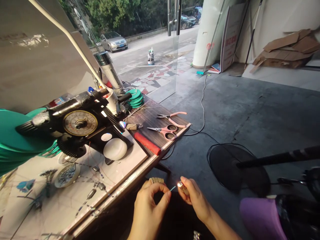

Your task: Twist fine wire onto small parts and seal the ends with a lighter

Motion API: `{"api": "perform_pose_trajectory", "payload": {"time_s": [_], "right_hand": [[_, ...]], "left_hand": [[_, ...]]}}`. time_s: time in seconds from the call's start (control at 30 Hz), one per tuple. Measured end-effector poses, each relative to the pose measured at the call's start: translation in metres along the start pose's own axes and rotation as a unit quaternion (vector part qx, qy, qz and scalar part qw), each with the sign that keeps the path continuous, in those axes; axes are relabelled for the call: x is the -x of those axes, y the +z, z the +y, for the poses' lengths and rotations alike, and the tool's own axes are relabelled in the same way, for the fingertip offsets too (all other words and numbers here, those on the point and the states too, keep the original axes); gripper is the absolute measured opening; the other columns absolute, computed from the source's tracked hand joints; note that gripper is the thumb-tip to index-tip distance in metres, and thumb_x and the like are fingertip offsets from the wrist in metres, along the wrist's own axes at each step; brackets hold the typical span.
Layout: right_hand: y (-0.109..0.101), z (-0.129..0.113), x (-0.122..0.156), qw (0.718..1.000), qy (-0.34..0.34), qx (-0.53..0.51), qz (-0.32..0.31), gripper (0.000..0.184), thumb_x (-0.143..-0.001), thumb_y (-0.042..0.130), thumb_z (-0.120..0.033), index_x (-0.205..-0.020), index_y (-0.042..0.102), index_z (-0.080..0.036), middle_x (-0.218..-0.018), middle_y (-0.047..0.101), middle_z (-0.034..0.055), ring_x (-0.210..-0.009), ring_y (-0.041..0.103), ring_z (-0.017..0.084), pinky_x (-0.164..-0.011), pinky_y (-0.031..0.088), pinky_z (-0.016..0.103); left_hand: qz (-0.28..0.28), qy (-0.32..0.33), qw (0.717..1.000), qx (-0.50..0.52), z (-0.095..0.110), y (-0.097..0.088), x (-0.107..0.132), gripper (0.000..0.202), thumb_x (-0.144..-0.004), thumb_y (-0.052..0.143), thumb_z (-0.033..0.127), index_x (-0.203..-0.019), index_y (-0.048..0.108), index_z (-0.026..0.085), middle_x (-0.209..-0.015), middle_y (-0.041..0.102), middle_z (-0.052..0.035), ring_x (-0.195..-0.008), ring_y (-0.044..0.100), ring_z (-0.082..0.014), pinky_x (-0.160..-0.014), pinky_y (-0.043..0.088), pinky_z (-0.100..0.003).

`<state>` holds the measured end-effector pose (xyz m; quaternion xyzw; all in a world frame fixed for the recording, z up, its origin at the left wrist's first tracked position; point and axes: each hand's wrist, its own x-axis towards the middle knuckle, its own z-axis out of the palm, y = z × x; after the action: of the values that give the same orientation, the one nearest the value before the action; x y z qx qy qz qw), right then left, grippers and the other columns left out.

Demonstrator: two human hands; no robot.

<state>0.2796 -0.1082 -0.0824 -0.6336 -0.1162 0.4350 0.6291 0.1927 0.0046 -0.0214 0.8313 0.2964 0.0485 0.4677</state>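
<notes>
My left hand is closed in a pinch between thumb and forefinger on a thin light-blue cord. The short end of that cord points toward my right hand. A beige braided piece shows at the back of the left fingers; whether the cord is joined to it is hidden. In my right hand, fingers wrap round a small lighter, mostly covered by them. A bright glow sits at its top, close to the cord's tip, with a small gap between them. Both hands are just off the table's front edge.
Pink-handled scissors, pink-handled pliers and a red tube lie on the table corner. A black geared machine stands left, behind a bowl of beads. A purple bin and a round black base are on the right.
</notes>
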Motion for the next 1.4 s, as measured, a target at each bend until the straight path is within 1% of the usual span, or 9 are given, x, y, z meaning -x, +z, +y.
{"api": "perform_pose_trajectory", "payload": {"time_s": [0.63, 0.77, 0.83, 0.9, 1.0, 1.13, 1.2, 1.27, 1.4], "right_hand": [[0.004, 0.008, -0.002, 0.999, -0.006, -0.032, 0.009, 0.052, -0.080, 0.041, -0.055, -0.042, 0.034, -0.020, -0.042, 0.031, -0.0049, -0.042, 0.032, 0.009, -0.045, 0.025, 0.024], [0.001, 0.009, -0.003, 0.998, -0.013, -0.058, 0.015, 0.055, -0.085, 0.029, -0.058, -0.047, 0.036, -0.020, -0.044, 0.029, -0.0054, -0.043, 0.028, 0.009, -0.044, 0.023, 0.024], [-0.001, 0.007, -0.001, 0.996, -0.031, -0.077, 0.013, 0.056, -0.086, 0.025, -0.059, -0.054, 0.046, -0.018, -0.048, 0.033, -0.0047, -0.046, 0.030, 0.010, -0.048, 0.026, 0.024], [-0.001, 0.005, 0.002, 0.993, -0.050, -0.104, -0.007, 0.046, -0.083, 0.039, -0.058, -0.070, 0.056, -0.017, -0.053, 0.037, -0.0048, -0.052, 0.033, 0.011, -0.052, 0.029, 0.024], [0.003, 0.005, 0.006, 0.989, -0.072, -0.123, -0.028, 0.029, -0.070, 0.067, -0.043, -0.083, 0.062, -0.017, -0.056, 0.034, -0.0068, -0.053, 0.030, 0.009, -0.052, 0.027, 0.022], [0.012, 0.008, 0.007, 0.987, -0.077, -0.137, 0.003, 0.020, -0.070, 0.071, -0.034, -0.078, 0.066, -0.017, -0.052, 0.038, -0.0073, -0.050, 0.030, 0.007, -0.048, 0.024, 0.021], [0.016, 0.007, 0.007, 0.976, -0.045, -0.213, 0.015, 0.018, -0.067, 0.075, -0.030, -0.072, 0.067, -0.015, -0.052, 0.045, -0.0059, -0.050, 0.033, 0.006, -0.048, 0.025, 0.020], [0.018, 0.006, 0.006, 0.950, 0.009, -0.311, 0.014, 0.019, -0.062, 0.079, -0.028, -0.067, 0.066, -0.014, -0.050, 0.048, -0.0057, -0.049, 0.034, 0.005, -0.048, 0.026, 0.018], [0.022, 0.004, 0.007, 0.900, 0.121, -0.419, -0.019, 0.029, -0.054, 0.081, -0.035, -0.065, 0.062, -0.017, -0.040, 0.035, -0.0110, -0.040, 0.026, 0.003, -0.043, 0.024, 0.017]], "left_hand": [[-0.022, -0.010, 1.000, 0.006, -0.002, 0.000, -0.001, 0.018, -0.075, 0.055, 0.030, -0.063, 0.062, 0.018, -0.072, 0.063, -0.0071, -0.070, 0.058, -0.0223, -0.067, 0.043, -0.031], [-0.021, -0.018, 1.000, 0.007, -0.001, -0.001, -0.001, 0.019, -0.075, 0.055, 0.030, -0.063, 0.062, 0.017, -0.072, 0.063, -0.0069, -0.070, 0.059, -0.0224, -0.067, 0.043, -0.031], [-0.021, -0.027, 0.999, 0.016, -0.002, -0.001, -0.001, 0.019, -0.075, 0.056, 0.031, -0.063, 0.062, 0.017, -0.071, 0.063, -0.0064, -0.069, 0.059, -0.0222, -0.067, 0.043, -0.030], [-0.024, -0.034, 0.998, 0.038, -0.002, -0.001, -0.001, 0.020, -0.074, 0.056, 0.032, -0.062, 0.062, 0.017, -0.070, 0.064, -0.0060, -0.069, 0.059, -0.0219, -0.067, 0.043, -0.030], [-0.032, -0.044, 0.995, 0.087, -0.004, -0.001, -0.002, 0.021, -0.074, 0.058, 0.034, -0.062, 0.062, 0.016, -0.070, 0.065, -0.0057, -0.070, 0.059, -0.0212, -0.068, 0.043, -0.029], [-0.041, -0.047, 0.989, 0.133, -0.006, 0.000, -0.003, 0.023, -0.073, 0.060, 0.037, -0.063, 0.063, 0.016, -0.070, 0.066, -0.0055, -0.070, 0.059, -0.0205, -0.069, 0.044, -0.029], [-0.043, -0.044, 0.989, 0.134, -0.006, 0.001, -0.003, 0.023, -0.074, 0.060, 0.036, -0.063, 0.063, 0.016, -0.070, 0.066, -0.0054, -0.070, 0.059, -0.0201, -0.069, 0.044, -0.029], [-0.040, -0.033, 0.991, 0.125, -0.007, 0.002, -0.003, 0.021, -0.074, 0.060, 0.034, -0.063, 0.063, 0.016, -0.069, 0.066, -0.0048, -0.069, 0.060, -0.0195, -0.068, 0.045, -0.029], [0.025, 0.051, 0.994, 0.089, -0.010, 0.002, 0.000, 0.005, -0.069, 0.066, 0.022, -0.070, 0.064, 0.017, -0.077, 0.066, -0.0049, -0.076, 0.061, -0.0200, -0.071, 0.047, -0.029]]}}
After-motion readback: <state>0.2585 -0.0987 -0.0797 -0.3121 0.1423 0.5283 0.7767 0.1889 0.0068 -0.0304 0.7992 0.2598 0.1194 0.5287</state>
